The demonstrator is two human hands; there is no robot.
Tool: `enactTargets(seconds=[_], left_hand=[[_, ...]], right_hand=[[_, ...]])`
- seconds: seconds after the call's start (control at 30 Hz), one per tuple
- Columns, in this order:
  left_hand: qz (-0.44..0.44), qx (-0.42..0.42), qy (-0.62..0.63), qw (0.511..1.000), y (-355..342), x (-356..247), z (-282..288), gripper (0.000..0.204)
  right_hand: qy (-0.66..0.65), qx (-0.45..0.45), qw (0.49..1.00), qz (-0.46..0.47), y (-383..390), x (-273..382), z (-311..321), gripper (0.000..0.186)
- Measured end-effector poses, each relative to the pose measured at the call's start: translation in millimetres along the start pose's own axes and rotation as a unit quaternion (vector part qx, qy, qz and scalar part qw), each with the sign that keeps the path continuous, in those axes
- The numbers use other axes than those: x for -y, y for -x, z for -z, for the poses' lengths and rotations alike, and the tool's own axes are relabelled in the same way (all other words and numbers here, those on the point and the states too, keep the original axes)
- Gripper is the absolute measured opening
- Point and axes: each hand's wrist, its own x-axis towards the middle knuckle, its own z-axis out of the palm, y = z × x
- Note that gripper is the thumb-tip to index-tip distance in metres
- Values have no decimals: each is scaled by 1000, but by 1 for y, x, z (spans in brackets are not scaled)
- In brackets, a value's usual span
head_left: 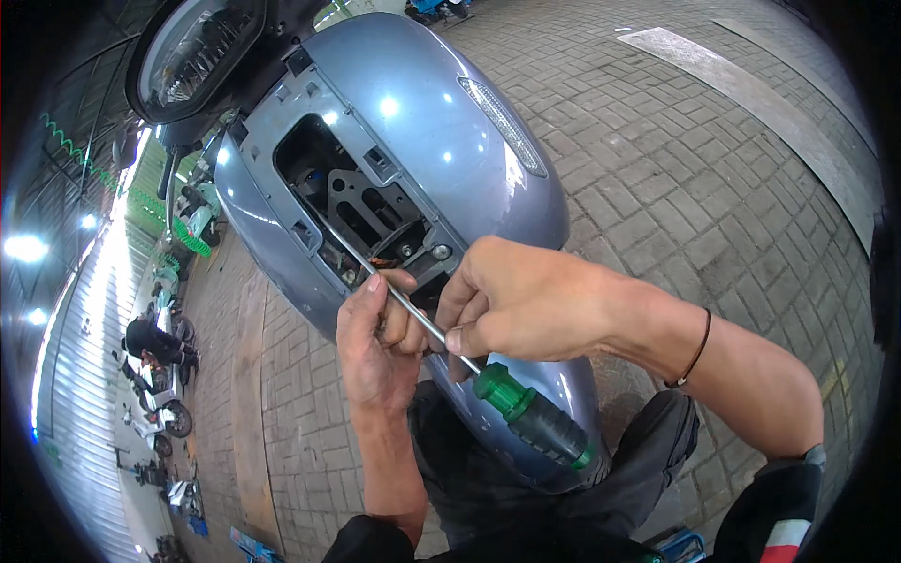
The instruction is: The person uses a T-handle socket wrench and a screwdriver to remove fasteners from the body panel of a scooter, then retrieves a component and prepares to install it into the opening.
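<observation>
A blue-grey scooter front panel (441, 131) fills the middle of the head view, with an open cavity (361, 211) showing black brackets and bolts. A long screwdriver (535, 420) with a green and black handle has its metal shaft running up-left into that cavity. My left hand (375, 342) sits below the opening, fingers curled around the shaft. My right hand (521, 300) pinches the shaft just above the handle; a thin black band is on that wrist. The handle itself hangs free below my right hand.
The scooter's headlight (197, 52) is at the top left. Grey brick paving (713, 188) spreads to the right. Along the left rim stand several parked scooters (160, 394) and a crouching person (150, 340) under bright lights. My dark trousers (648, 469) are at the bottom.
</observation>
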Motion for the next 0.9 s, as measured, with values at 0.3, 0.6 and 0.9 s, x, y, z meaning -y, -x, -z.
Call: enactTargets(seconds=[0.3, 0.6, 0.9], left_hand=[[23, -20, 40, 999, -7, -2, 5, 35], [32, -89, -74, 993, -5, -6, -7, 40], [15, -5, 16, 1000, -9, -8, 2, 30]], right_hand=[[-72, 72, 994, 45, -10, -5, 2, 24], [61, 64, 996, -19, -10, 20, 19, 22], [-99, 122, 987, 34, -17, -2, 16, 25]])
